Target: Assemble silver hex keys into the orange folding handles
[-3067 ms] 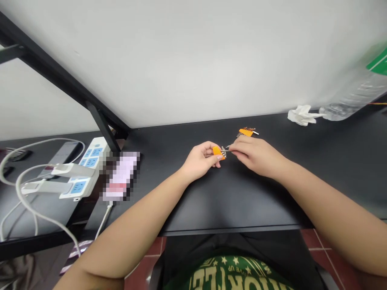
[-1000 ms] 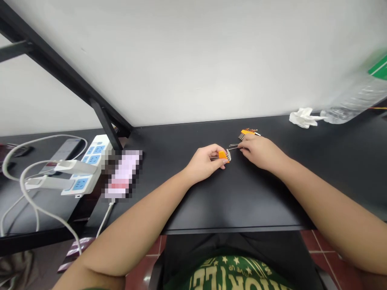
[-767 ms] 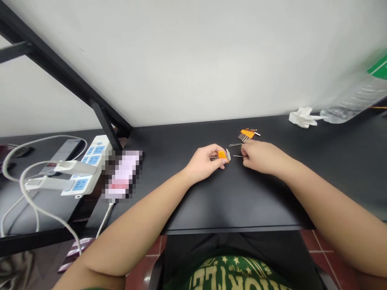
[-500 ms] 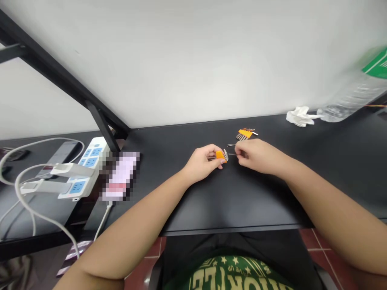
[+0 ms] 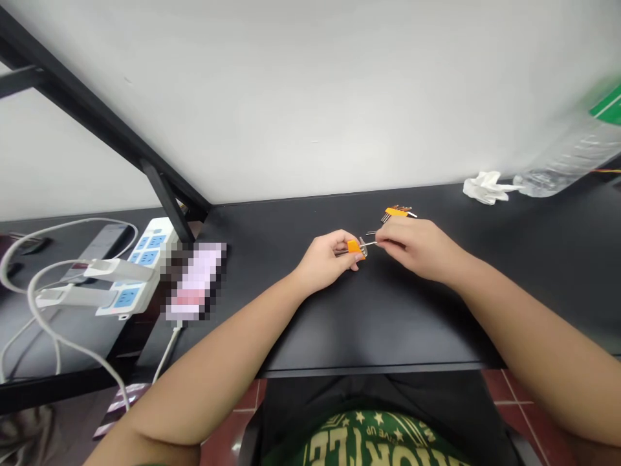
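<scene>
My left hand (image 5: 330, 262) is closed around an orange hex key holder (image 5: 354, 246) with several metal keys in it. Between the fingers of my right hand (image 5: 407, 243) is a thin metal hex key (image 5: 370, 243), whose left end meets the holder's edge. Whether its tip sits inside a slot I cannot tell. A second orange holder (image 5: 396, 212) with several keys lies on the table just beyond my right hand. Beside my right fingertips a loose thin key (image 5: 371, 232) rests on the black surface, partly hidden.
On the black table (image 5: 272, 323), a charging phone (image 5: 196, 281) lies at left, near a white power strip (image 5: 140, 265) with plugs and cables. Crumpled tissue (image 5: 488, 188) and a clear plastic bottle (image 5: 557, 168) stand at the back right, against the wall. A black frame (image 5: 165, 194) rises at left.
My right hand has moved slightly up and left, bringing the hex key from a small gap to the orange holder's edge. My left hand stays nearly in place.
</scene>
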`<action>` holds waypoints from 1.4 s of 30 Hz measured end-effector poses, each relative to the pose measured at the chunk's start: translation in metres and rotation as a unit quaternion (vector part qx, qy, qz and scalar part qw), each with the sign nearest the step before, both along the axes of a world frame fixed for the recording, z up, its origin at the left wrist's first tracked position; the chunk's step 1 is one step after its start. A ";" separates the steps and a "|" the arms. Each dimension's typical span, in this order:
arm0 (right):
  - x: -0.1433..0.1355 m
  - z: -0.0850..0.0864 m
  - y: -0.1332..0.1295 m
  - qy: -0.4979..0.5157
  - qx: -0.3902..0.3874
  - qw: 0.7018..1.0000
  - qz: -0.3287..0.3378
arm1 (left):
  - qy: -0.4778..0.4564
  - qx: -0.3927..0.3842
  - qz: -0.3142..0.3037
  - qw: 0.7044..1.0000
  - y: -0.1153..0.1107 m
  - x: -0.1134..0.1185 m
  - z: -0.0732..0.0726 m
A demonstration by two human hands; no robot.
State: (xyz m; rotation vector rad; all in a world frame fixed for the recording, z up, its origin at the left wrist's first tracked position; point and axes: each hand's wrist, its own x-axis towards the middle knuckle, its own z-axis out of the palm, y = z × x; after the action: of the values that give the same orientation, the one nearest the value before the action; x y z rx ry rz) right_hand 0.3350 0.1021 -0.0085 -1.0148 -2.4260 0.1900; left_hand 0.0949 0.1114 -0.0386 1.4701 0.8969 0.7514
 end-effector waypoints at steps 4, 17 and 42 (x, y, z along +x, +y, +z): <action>-0.002 -0.003 -0.002 -0.004 0.026 1.000 -0.002 | 0.009 0.007 0.000 1.000 0.000 0.000 -0.001; -0.002 -0.002 -0.006 -0.043 0.074 0.996 -0.017 | 0.012 0.004 -0.010 1.000 0.000 -0.001 0.002; -0.024 -0.008 -0.011 -0.032 0.086 0.995 0.030 | -0.005 -0.049 -0.023 0.999 0.001 0.002 0.008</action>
State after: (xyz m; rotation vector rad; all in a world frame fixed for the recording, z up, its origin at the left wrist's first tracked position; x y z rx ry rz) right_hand 0.3107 0.0907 -0.0163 -0.8854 -2.4830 -0.0309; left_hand 0.0965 0.1127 -0.0311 1.3956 0.8786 0.6716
